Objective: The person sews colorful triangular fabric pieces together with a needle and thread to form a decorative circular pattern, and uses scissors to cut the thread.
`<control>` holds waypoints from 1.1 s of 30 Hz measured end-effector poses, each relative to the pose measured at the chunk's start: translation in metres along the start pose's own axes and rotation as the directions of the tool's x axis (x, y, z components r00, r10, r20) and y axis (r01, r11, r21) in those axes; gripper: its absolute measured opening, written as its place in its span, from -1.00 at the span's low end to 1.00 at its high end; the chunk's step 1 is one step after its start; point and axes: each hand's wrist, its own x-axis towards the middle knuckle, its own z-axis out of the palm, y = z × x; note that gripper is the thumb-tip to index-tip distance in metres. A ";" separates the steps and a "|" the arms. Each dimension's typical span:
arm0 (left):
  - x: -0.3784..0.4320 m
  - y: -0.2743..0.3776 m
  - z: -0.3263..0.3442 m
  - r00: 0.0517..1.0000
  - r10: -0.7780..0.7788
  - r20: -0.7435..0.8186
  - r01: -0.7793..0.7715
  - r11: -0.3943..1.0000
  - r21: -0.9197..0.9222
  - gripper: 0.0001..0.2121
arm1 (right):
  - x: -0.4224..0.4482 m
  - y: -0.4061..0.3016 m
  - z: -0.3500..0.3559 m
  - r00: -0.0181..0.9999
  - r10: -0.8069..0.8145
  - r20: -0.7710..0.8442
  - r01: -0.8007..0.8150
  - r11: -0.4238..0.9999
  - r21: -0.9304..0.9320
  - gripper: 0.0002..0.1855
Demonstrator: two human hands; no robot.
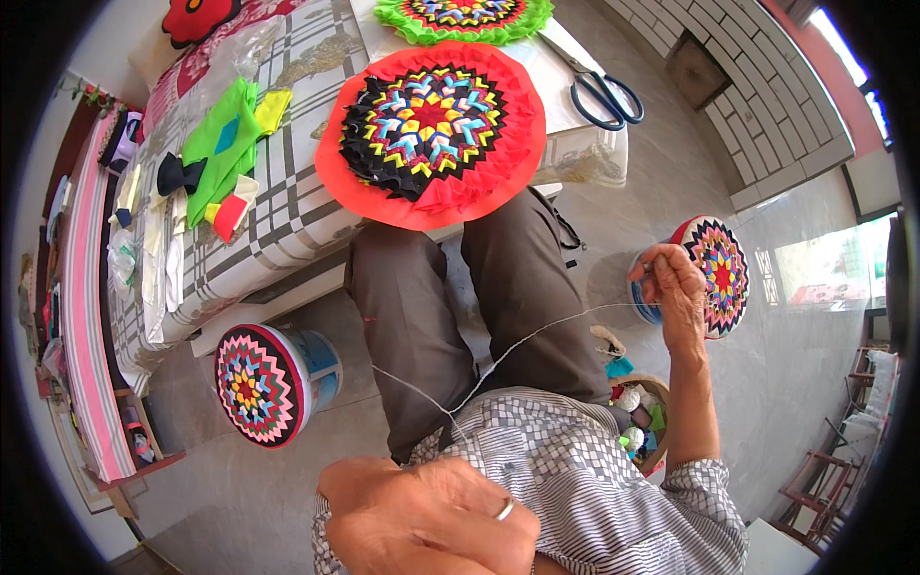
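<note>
My right hand is raised at the right, its fingers curled together and pinching white thread. That thread runs slackly from it across my trousered lap. Another length of it reaches over my thigh, and the strands meet near my shirt front. My left hand, wearing a ring, is large and close to the camera, with its fingers bent; what they hold is hidden. Beyond both hands, a round patchwork piece on red cloth rests at the table edge by my knees. Black and red ruffled strips surround its pointed, multicoloured centre.
Large scissors overhang the table corner near a green-edged patchwork round. Green cloth and scraps lie on the checked tablecloth. Patchwork-topped buckets stand left and right. A basket holds scraps and thread balls.
</note>
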 end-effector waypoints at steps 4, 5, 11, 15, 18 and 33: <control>-0.003 0.003 -0.002 0.995 0.065 0.081 -0.069 0.996 0.049 -0.89 | -0.002 -0.001 0.022 0.983 0.102 0.154 -0.132 0.971 0.199 -0.82; -0.002 0.005 -0.002 0.994 0.061 0.087 -0.067 0.996 0.064 -0.89 | -0.003 -0.001 0.026 0.971 0.142 0.192 -0.189 0.949 0.252 -0.83; 0.008 -0.006 0.008 0.955 0.298 -0.011 -0.293 0.944 0.154 -0.89 | -0.010 0.005 0.045 0.917 0.191 0.350 -0.314 0.888 0.337 -0.77; 0.012 -0.025 0.019 0.754 0.638 -0.157 -0.595 0.764 0.250 -0.89 | -0.011 0.005 0.046 0.918 0.161 0.361 -0.304 0.871 0.385 -0.78; 0.009 0.000 0.008 0.954 0.298 0.016 -0.295 0.934 0.203 -0.88 | -0.011 0.004 0.043 0.889 0.177 0.422 -0.332 0.885 0.328 -0.86; 0.007 0.032 0.002 0.984 -0.063 0.169 0.024 0.975 0.222 -0.92 | -0.015 0.003 0.050 0.933 0.185 0.308 -0.263 0.936 0.236 -0.88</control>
